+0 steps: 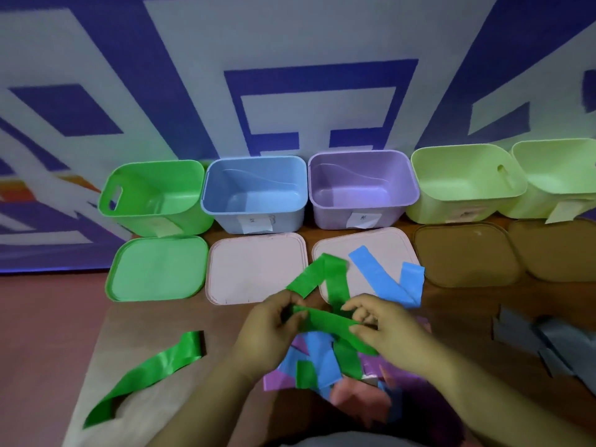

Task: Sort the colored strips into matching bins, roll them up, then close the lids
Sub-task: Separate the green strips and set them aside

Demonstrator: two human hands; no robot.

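Brown counter (pixel 451 333) carrying open bins, lids lying before them for later closing; left hand (pixel 267 330) and right hand (pixel 383 330) pinching green strip (pixel 329 321) taut, probably separating it from the pile.

We cannot read the writing on the paper labels of the blue bin (pixel 254 196) and the purple bin (pixel 362 191). The far-right light-green bin (pixel 558 175) and the brown lid (pixel 554 250) before it run off the frame. Our hands cover much of the strip pile (pixel 322 366), and the grey strips (pixel 548 343) are blurred.
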